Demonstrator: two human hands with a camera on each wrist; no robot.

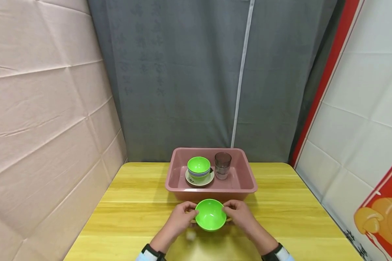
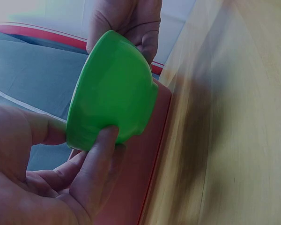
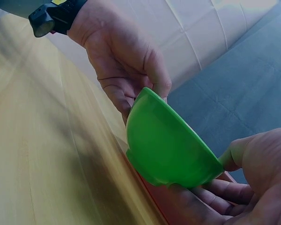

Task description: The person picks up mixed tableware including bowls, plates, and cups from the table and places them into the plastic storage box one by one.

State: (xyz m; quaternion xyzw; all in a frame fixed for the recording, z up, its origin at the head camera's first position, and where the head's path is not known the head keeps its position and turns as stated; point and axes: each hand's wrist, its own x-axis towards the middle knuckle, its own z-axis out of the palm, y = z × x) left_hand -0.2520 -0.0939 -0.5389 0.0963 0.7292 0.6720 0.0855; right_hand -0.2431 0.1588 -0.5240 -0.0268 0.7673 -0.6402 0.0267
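A bright green bowl (image 1: 210, 214) is held up over the table, just in front of a pink plastic basin. My left hand (image 1: 181, 216) pinches its left side, thumb at the rim and fingers under the outer wall, as the left wrist view shows. On the opposite side my right hand (image 1: 239, 214) grips the bowl the same way. Seen from the right wrist, the bowl (image 3: 171, 140) tilts and its foot ring faces the table. Nothing shows inside the bowl in the head view.
The pink basin (image 1: 212, 190) stands at the table's back. In it, a green bowl (image 1: 199, 165) tops a small stack on a patterned plate (image 1: 209, 179), beside stacked glasses (image 1: 222, 163). A grey curtain (image 1: 183, 79) hangs behind the wooden table (image 1: 134, 203).
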